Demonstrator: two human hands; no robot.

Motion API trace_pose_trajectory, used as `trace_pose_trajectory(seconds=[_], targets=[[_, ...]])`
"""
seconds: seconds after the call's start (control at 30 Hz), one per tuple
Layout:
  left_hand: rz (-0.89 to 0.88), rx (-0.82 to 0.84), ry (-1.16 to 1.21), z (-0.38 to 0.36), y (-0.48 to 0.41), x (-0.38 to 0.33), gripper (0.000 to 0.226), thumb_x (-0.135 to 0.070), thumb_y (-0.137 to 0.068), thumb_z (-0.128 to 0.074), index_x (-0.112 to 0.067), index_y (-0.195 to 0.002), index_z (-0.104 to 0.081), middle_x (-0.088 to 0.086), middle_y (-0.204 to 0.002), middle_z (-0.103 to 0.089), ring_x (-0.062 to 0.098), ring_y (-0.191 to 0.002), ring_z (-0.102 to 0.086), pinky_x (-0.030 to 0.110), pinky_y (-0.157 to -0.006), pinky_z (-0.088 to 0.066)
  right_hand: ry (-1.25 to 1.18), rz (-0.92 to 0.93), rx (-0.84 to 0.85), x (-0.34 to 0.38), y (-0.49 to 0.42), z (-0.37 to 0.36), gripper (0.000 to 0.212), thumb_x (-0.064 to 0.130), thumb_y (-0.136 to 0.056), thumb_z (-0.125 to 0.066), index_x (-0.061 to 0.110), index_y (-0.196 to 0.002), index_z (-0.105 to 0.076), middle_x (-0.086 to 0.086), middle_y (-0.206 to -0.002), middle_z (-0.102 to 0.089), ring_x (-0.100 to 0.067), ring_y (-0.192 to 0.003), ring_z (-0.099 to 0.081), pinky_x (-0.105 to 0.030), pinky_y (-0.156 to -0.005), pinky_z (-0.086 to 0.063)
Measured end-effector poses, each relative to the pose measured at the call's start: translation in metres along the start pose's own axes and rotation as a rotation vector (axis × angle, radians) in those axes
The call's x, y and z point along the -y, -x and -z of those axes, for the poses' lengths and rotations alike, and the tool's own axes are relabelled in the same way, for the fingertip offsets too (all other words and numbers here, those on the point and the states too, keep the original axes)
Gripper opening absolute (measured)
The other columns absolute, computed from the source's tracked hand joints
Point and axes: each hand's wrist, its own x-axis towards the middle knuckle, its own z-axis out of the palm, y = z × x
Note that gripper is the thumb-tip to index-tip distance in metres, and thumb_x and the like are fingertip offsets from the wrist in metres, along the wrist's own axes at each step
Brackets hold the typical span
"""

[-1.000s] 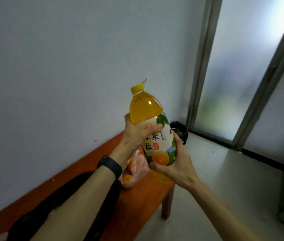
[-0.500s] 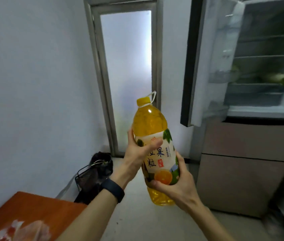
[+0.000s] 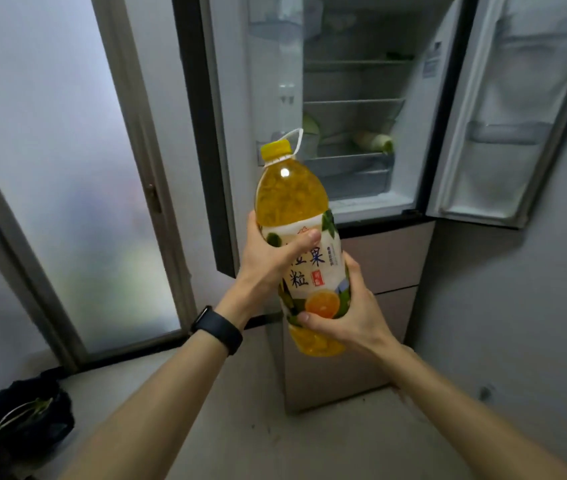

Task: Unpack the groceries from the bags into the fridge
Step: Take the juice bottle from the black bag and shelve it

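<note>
A large orange juice bottle [image 3: 290, 199] with a yellow cap and a white carry loop is held upright in front of me. My left hand [image 3: 268, 258], with a black watch on the wrist, grips its upper label. My right hand [image 3: 355, 317] grips it lower down, near the orange picture. Straight behind the bottle stands the fridge [image 3: 355, 109] with both upper doors swung open. Its glass shelves hold some pale green vegetables [image 3: 374, 140]. The bags are out of view.
The right fridge door [image 3: 517, 109] juts toward me with bare door bins. Closed drawers [image 3: 386, 258] sit below the open compartment. A frosted glass door [image 3: 60, 168] fills the left. A black basket [image 3: 29, 414] lies on the floor at lower left.
My view has swung right from the orange bench to the fridge, which is now close and centred. Both hands keep the same hold on the bottle.
</note>
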Motion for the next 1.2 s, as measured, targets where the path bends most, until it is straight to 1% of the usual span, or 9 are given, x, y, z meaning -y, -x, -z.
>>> trace_pose_trajectory(seconds=[0.23,0.43,0.57,0.63,0.73,0.8,0.93,1.07,1.2], targets=[[-0.039,0.083,-0.007,-0.064,-0.104,0.028,0.093,-0.04,-0.065,-0.089,-0.02,-0.138,-0.035,0.003,-0.125,-0.061,0.014,-0.106,-0.068,0.03,-0.08,-0.06,0.011,-0.054,-0.115,-0.053,-0.071,0.058,0.115,0.045,-0.06,-0.093,0.042,-0.149,-0.02,0.017,-0.127,-0.06,-0.002,-0.112,-0.062,-0.029,-0.091,-0.056],[-0.081,0.06,-0.083,-0.117,-0.178,0.064,0.102,-0.057,-0.057,-0.085,-0.028,-0.14,-0.034,-0.004,-0.127,-0.06,0.013,-0.109,-0.066,0.034,-0.084,-0.06,-0.056,-0.089,-0.083,-0.112,-0.137,0.102,0.113,0.046,-0.059,-0.093,0.05,-0.145,-0.019,0.024,-0.123,-0.058,0.005,-0.112,-0.059,-0.021,-0.085,-0.054],[-0.09,0.027,-0.152,-0.157,-0.236,0.084,0.094,-0.051,-0.063,-0.086,-0.028,-0.137,-0.033,-0.006,-0.122,-0.059,0.011,-0.106,-0.066,0.032,-0.084,-0.06,-0.175,-0.09,0.036,-0.153,-0.196,0.145,0.114,0.038,-0.058,-0.096,0.046,-0.146,-0.024,0.02,-0.129,-0.059,-0.007,-0.12,-0.06,-0.036,-0.094,-0.055],[-0.082,-0.007,-0.149,-0.18,-0.267,0.093,0.092,-0.045,-0.065,-0.087,-0.027,-0.137,-0.033,-0.004,-0.121,-0.059,0.012,-0.106,-0.066,0.038,-0.087,-0.06,-0.184,-0.099,0.145,-0.167,-0.229,0.179,0.11,0.033,-0.06,-0.096,0.043,-0.146,-0.027,0.013,-0.132,-0.058,-0.011,-0.121,-0.06,-0.038,-0.096,-0.054],[-0.086,-0.089,-0.158,-0.215,-0.309,0.102,0.098,-0.047,-0.063,-0.09,-0.027,-0.14,-0.033,-0.006,-0.122,-0.06,0.013,-0.108,-0.065,0.043,-0.09,-0.059,-0.173,-0.175,0.349,-0.18,-0.284,0.248,0.078,0.032,-0.073,-0.087,0.052,-0.133,-0.041,0.01,-0.131,-0.059,-0.016,-0.12,-0.06,-0.041,-0.098,-0.054],[-0.121,-0.096,-0.247,-0.234,-0.335,0.099,0.102,-0.051,-0.062,-0.09,-0.032,-0.143,-0.031,-0.014,-0.121,-0.059,0.006,-0.109,-0.063,0.037,-0.091,-0.057,-0.204,-0.246,0.368,-0.176,-0.323,0.296,0.07,0.051,-0.074,-0.08,0.052,-0.135,-0.046,0.007,-0.135,-0.058,-0.021,-0.121,-0.06,-0.051,-0.101,-0.051],[-0.259,0.0,-0.519,-0.261,-0.378,0.079,0.107,-0.049,-0.065,-0.089,-0.04,-0.147,-0.021,-0.02,-0.121,-0.055,-0.004,-0.106,-0.057,0.02,-0.085,-0.049,-0.29,-0.198,0.258,-0.13,-0.395,0.37,0.083,0.076,-0.075,-0.057,0.042,-0.148,-0.037,0.002,-0.136,-0.061,-0.031,-0.111,-0.068,-0.059,-0.094,-0.053],[-0.441,0.136,-0.872,-0.284,-0.42,0.058,0.116,-0.063,-0.06,-0.084,-0.042,-0.15,-0.013,-0.004,-0.138,-0.05,0.016,-0.118,-0.056,0.042,-0.098,-0.052,-0.046,-0.061,0.219,-0.088,-0.439,0.412,0.072,0.078,-0.082,-0.049,0.048,-0.145,-0.029,0.006,-0.14,-0.045,-0.033,-0.116,-0.059,-0.055,-0.085,-0.058],[-0.59,0.214,-1.202,-0.302,-0.468,0.034,0.123,-0.068,-0.059,-0.08,-0.041,-0.152,-0.004,0.009,-0.144,-0.047,0.029,-0.12,-0.056,0.048,-0.097,-0.052,0.26,-0.04,0.099,-0.088,-0.468,0.439,0.061,0.068,-0.08,-0.064,0.026,-0.122,-0.049,0.001,-0.118,-0.056,-0.026,-0.1,-0.065,-0.042,-0.074,-0.063]])
